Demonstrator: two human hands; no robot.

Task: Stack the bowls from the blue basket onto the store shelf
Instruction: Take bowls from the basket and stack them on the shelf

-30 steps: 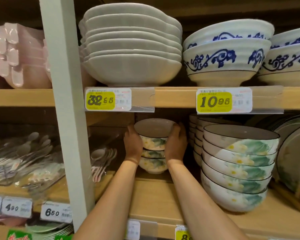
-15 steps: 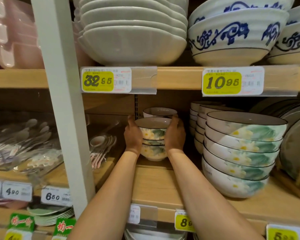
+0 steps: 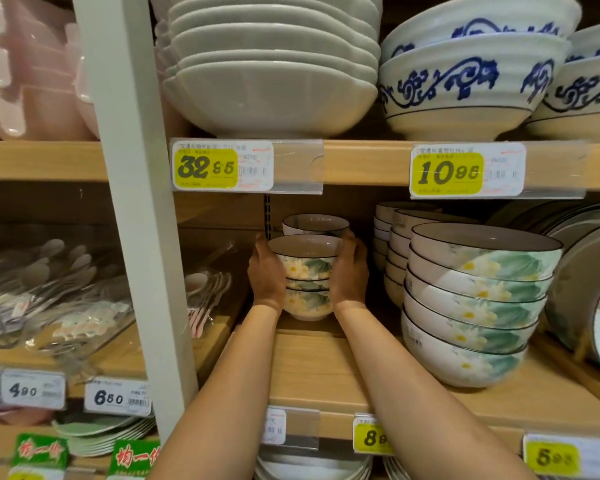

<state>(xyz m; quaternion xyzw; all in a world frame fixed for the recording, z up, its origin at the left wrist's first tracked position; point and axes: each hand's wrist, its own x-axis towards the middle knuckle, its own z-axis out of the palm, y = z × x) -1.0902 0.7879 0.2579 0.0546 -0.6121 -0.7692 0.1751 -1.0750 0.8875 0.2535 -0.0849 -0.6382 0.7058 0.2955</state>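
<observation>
Deeper into the shelf [image 3: 312, 368] than a second ago, left of the big bowls [image 3: 471, 306]: the stack [image 3: 307, 271], three small floral bowls, now just in front of a rear bowl [image 3: 314, 225] in the same pattern. Can't tell if its foot is down yet. Left hand [image 3: 265, 275] and right hand [image 3: 350, 271] clasp its sides, fingers curled round it. My read: placement nearly done, letting go comes next. Blue basket not in view. Tags readable: 32.95 [image 3: 207, 168], 10.96 [image 3: 447, 173], 6.50 [image 3: 109, 398], 4.90 [image 3: 23, 390]. Small print too blurred to read.
</observation>
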